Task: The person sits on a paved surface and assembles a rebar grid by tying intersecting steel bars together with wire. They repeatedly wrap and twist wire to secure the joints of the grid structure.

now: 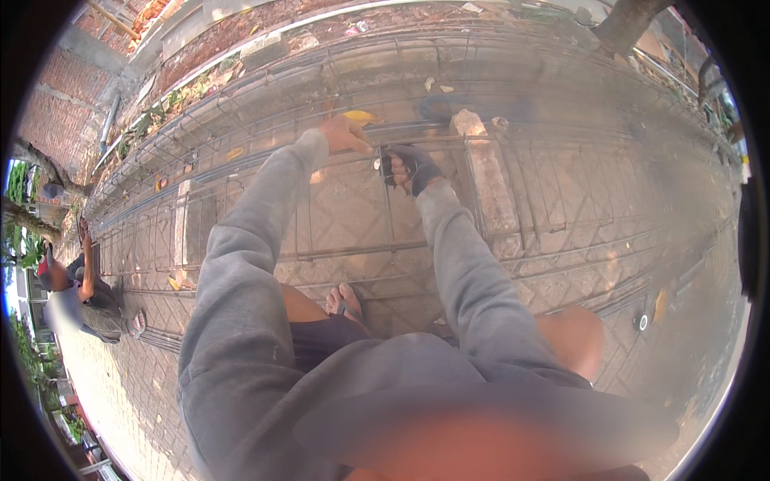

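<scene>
In the head view, the left hand [346, 135] is at 11 o'clock, its grip impossible to tell; the gloved right hand [411, 170] at 1 o'clock curls, contents unclear. The rebar cage [391, 243] stretches from 9 to 3 o'clock.

Through the head camera I make out a brick wall [74, 92] at ten o'clock, a tree trunk [630, 24] between one and two, a capped co-worker [100, 303] just under nine, sunlit paving blocks [148, 385] toward eight, and a yellowed leaf [661, 305] past three.
</scene>
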`<state>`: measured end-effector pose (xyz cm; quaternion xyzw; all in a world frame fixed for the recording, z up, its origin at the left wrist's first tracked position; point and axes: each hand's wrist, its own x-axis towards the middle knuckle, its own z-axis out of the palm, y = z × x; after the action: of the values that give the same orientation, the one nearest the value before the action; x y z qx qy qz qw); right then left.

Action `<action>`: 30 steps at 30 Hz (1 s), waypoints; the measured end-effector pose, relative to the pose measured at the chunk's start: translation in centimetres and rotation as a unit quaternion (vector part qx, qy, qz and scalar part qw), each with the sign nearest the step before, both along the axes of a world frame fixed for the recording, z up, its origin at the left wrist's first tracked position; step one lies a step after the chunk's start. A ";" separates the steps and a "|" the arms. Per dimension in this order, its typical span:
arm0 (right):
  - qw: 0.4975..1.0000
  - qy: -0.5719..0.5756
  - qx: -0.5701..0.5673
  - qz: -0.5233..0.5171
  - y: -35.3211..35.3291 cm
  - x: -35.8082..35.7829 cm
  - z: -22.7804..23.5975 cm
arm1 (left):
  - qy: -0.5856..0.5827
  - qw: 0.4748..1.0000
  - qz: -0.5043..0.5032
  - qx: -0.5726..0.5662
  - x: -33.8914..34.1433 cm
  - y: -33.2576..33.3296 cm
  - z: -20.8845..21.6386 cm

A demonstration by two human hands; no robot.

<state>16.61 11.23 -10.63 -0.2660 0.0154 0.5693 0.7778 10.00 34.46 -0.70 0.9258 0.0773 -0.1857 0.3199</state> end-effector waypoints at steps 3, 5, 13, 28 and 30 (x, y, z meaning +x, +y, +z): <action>0.999 0.027 -0.019 0.012 -0.4 0.4 -0.4 | 0.074 0.996 0.009 0.048 -0.3 0.0 0.1; 0.998 -0.009 -0.060 -0.013 -0.6 0.7 -0.6 | 0.100 0.993 0.042 -0.035 -0.4 -0.4 -0.6; 0.992 0.018 0.063 0.112 -0.5 1.2 0.2 | 0.004 0.992 -0.109 0.057 1.1 -1.6 -3.1; 0.997 0.018 0.033 0.064 -0.8 0.7 0.0 | -0.090 0.958 -0.045 0.268 0.8 -4.4 -4.7; 0.999 0.003 -0.032 0.017 -0.6 0.1 -0.2 | -0.058 0.970 -0.049 0.231 1.5 -3.2 -5.1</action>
<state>16.74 10.59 -10.82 -0.2894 0.0313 0.5827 0.7587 11.46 31.24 -5.79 0.9866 0.0540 -0.1239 0.0916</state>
